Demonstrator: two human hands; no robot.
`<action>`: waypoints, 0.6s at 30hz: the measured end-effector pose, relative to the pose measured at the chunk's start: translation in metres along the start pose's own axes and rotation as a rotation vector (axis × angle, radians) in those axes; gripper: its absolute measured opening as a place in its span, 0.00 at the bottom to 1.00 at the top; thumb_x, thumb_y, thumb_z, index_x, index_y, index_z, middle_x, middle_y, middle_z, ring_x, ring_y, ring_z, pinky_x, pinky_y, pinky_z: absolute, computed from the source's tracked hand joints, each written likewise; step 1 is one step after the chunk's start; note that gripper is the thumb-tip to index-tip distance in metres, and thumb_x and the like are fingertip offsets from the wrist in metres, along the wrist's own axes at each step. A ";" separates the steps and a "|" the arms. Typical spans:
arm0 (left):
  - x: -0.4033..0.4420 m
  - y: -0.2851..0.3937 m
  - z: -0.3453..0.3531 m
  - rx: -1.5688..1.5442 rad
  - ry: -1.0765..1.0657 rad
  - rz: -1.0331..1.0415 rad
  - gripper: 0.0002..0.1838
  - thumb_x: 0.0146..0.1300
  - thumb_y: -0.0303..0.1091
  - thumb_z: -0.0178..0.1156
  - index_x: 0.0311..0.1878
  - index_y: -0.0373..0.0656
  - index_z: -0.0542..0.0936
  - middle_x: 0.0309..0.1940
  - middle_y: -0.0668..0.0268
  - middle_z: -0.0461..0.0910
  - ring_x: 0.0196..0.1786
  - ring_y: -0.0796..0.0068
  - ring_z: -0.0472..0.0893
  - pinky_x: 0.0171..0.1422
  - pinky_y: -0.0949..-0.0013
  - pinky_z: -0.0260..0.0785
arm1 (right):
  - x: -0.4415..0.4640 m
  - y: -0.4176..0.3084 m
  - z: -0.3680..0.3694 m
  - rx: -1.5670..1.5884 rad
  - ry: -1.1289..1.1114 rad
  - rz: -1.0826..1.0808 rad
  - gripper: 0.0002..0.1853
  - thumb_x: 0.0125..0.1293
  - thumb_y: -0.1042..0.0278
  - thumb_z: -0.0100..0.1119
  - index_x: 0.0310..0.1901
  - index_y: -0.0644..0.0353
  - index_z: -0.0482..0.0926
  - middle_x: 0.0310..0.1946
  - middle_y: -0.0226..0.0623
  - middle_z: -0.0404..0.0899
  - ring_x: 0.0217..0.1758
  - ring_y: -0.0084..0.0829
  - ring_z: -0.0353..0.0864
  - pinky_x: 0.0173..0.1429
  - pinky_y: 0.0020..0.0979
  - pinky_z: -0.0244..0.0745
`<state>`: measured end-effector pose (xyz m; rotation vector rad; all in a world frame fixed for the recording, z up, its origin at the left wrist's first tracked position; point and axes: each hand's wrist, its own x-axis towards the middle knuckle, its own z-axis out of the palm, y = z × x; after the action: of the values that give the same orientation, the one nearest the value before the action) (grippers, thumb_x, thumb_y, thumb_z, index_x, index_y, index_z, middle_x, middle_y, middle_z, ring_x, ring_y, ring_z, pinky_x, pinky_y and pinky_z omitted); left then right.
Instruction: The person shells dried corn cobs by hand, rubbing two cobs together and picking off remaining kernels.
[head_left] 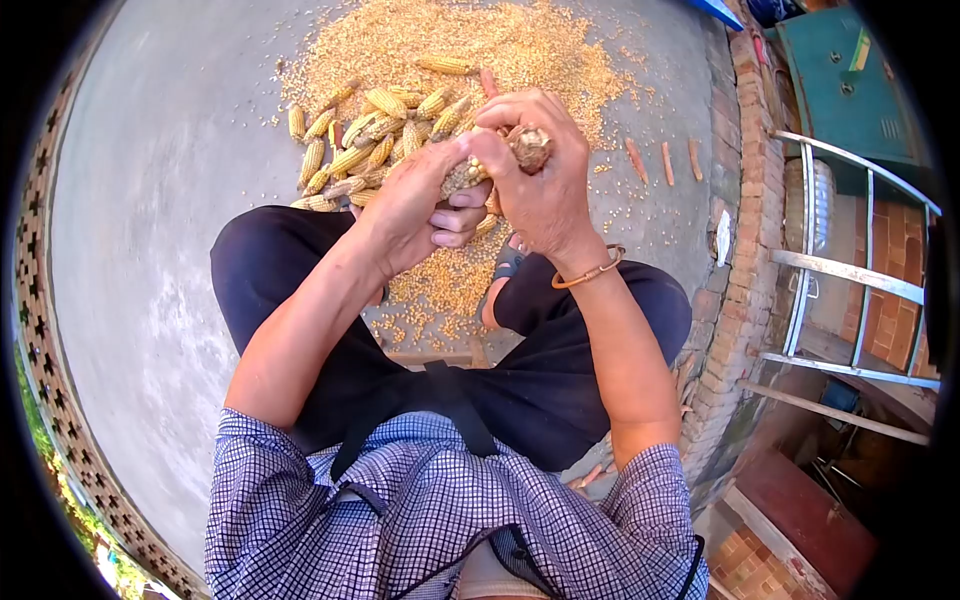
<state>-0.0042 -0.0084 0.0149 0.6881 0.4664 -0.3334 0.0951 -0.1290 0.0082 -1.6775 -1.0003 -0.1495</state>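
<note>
In front of my lap, my left hand (420, 205) is closed around an ear of corn (465, 179), its pale kernels showing between thumb and fingers. My right hand (545, 180) wraps around a corn cob (530, 148), whose rough brownish end pokes out by the thumb. The hands are close together; whether both grip one piece or two separate ones, I cannot tell, as fingers cover the middle. Beyond my hands lies a pile of corn ears (375, 140). Loose kernels (470, 35) spread behind the pile, and more kernels (435, 295) lie between my feet.
Several bare reddish cobs (667, 163) lie on the concrete floor (150, 250) to the right. A low brick edge (752, 200) runs along that side, with a metal rack (850, 275) and a green cabinet (845, 90) beyond it. A perforated border (38, 300) curves along the left.
</note>
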 end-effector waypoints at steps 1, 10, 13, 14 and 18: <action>-0.001 -0.001 0.001 0.016 0.025 -0.005 0.16 0.77 0.48 0.45 0.39 0.47 0.67 0.22 0.75 0.59 0.18 0.86 0.53 0.20 0.79 0.41 | -0.002 -0.002 0.000 -0.072 -0.048 -0.027 0.13 0.58 0.59 0.69 0.27 0.58 0.77 0.26 0.32 0.78 0.33 0.30 0.79 0.62 0.46 0.64; 0.014 -0.038 -0.013 0.732 0.103 0.585 0.18 0.76 0.41 0.46 0.33 0.37 0.73 0.17 0.65 0.69 0.19 0.78 0.65 0.23 0.66 0.58 | -0.005 -0.024 0.011 -0.351 0.081 0.149 0.12 0.57 0.66 0.71 0.25 0.61 0.78 0.14 0.39 0.73 0.19 0.33 0.74 0.28 0.33 0.68; 0.014 -0.039 -0.009 1.104 0.150 0.684 0.16 0.73 0.37 0.50 0.41 0.30 0.75 0.23 0.52 0.77 0.26 0.71 0.75 0.34 0.60 0.70 | -0.004 -0.016 0.014 -0.425 0.014 0.327 0.14 0.61 0.60 0.68 0.27 0.61 0.81 0.14 0.36 0.76 0.19 0.29 0.76 0.28 0.31 0.68; 0.016 -0.037 -0.007 1.198 0.153 0.675 0.17 0.74 0.39 0.50 0.42 0.30 0.75 0.24 0.53 0.77 0.26 0.71 0.75 0.34 0.60 0.70 | -0.004 -0.009 0.012 -0.347 0.021 0.458 0.15 0.63 0.57 0.66 0.28 0.61 0.81 0.16 0.36 0.77 0.20 0.28 0.77 0.29 0.31 0.68; 0.019 -0.029 0.004 0.852 0.072 0.434 0.17 0.78 0.45 0.44 0.44 0.39 0.74 0.20 0.71 0.66 0.20 0.82 0.62 0.22 0.72 0.54 | 0.006 0.004 -0.014 0.333 0.116 0.795 0.21 0.69 0.48 0.58 0.32 0.61 0.82 0.23 0.37 0.83 0.27 0.26 0.81 0.34 0.31 0.72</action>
<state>0.0000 -0.0350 -0.0071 1.6049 0.2146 -0.0798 0.1063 -0.1377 0.0137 -1.6111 -0.2017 0.4187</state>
